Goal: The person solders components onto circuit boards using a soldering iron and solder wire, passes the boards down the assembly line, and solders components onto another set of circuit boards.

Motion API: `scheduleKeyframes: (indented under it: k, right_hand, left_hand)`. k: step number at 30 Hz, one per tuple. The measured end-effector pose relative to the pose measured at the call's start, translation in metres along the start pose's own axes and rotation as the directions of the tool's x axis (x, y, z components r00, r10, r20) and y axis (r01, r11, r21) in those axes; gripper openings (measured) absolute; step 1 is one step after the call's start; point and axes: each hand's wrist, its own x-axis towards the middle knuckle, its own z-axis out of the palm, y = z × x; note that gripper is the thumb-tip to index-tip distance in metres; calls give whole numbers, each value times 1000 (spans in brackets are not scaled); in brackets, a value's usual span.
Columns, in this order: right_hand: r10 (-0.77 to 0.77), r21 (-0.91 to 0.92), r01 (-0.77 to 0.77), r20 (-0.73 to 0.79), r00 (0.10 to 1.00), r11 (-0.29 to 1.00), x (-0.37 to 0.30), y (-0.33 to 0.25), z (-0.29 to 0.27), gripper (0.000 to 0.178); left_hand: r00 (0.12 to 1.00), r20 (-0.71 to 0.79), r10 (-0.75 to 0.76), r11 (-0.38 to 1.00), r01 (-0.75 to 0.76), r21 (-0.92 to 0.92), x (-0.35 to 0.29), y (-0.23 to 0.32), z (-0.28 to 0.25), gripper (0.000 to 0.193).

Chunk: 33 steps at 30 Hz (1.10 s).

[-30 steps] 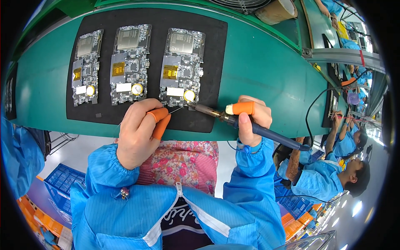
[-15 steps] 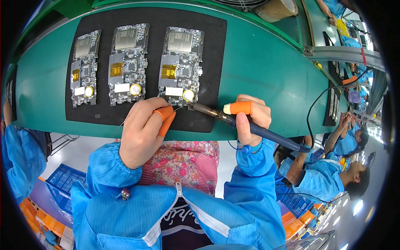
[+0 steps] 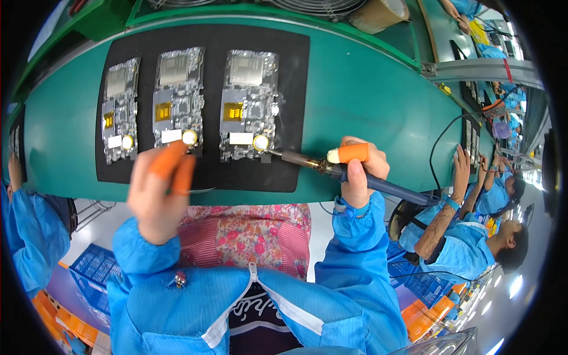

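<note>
My right hand (image 3: 362, 173), an orange cot on one finger, grips a soldering iron (image 3: 395, 188). The iron's tip is at the lower edge of the rightmost circuit board (image 3: 251, 89), beside its round coin-like part (image 3: 260, 142). My left hand (image 3: 155, 198), smeared by motion, wears orange finger cots. It is closed on a thin solder wire (image 3: 204, 190), whose end pokes out beyond the fingers. This hand is just below the middle circuit board (image 3: 180, 94). A third circuit board (image 3: 122, 89) lies at the left. Each board carries a silver shield, yellow tape and a white block.
The boards lie on a black mat (image 3: 290, 71) on the green bench (image 3: 361, 100). A dark cable (image 3: 436, 154) runs from the iron up the right side. Co-workers in blue sit on both sides, and a blue crate (image 3: 94, 272) stands at the lower left.
My left hand has moved left with the solder wire, away from the rightmost board to below the middle one. The iron's tip stays by the rightmost board. The whole view has shifted slightly.
</note>
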Motion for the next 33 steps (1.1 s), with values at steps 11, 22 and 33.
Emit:
scheduleKeyframes:
  k: [11, 22, 33]
  right_hand:
    - [87, 30, -85, -54, 995, 996, -13, 1, 9, 17]
    - [0, -20, -4, -180, 984, 1000, -8, -25, -8, 12]
    - [-16, -10, 12, -577, 817, 1000, -31, -49, -69, 20]
  left_hand:
    - [981, 51, -186, 934, 160, 319, -67, -187, -107, 28]
    - [863, 167, -476, 668, 479, -569, -56, -115, -51, 24]
    - [849, 490, -199, 636, 492, -594, -19, 76, 86, 48]
